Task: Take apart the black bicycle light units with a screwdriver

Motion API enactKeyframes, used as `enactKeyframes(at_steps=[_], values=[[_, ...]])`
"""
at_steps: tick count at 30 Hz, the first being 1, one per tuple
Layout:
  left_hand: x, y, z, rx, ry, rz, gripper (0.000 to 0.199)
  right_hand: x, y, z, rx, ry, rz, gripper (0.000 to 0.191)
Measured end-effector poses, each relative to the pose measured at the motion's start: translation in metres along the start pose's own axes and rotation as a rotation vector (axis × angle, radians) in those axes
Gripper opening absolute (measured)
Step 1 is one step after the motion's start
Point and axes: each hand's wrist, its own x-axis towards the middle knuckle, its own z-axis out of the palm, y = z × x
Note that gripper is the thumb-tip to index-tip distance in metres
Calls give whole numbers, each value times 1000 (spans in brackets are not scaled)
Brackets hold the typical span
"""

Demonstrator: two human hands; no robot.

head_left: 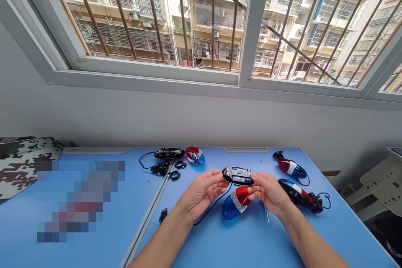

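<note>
Dark oval casing [238, 175] held over blue bench [257, 247], pinched at either end by left grip [202, 190] and right grip [271, 192], long axis running crosswise between them; red-and-blue cover [230, 208] seen just below casing, nearer right grip, contact unclear.

Pixelated patch [81, 201]: contents unreadable
Red-and-blue shell [235, 204]: partly hidden by right hand [270, 192]
Camouflage cloth [27, 167]: cut off at left

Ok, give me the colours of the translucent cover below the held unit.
Translucent cover: red and blue with a white band, in the head view.
</note>
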Motion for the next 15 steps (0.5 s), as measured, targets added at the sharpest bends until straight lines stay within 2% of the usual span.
enactKeyframes(at_steps=[8, 15], values=[[1, -5, 0, -4, -14, 3, 20, 2, 0, -1, 16, -25, 8, 32], [2, -6, 1, 12, -19, -2, 32, 2, 0, -3, -54, -13, -37, 38]])
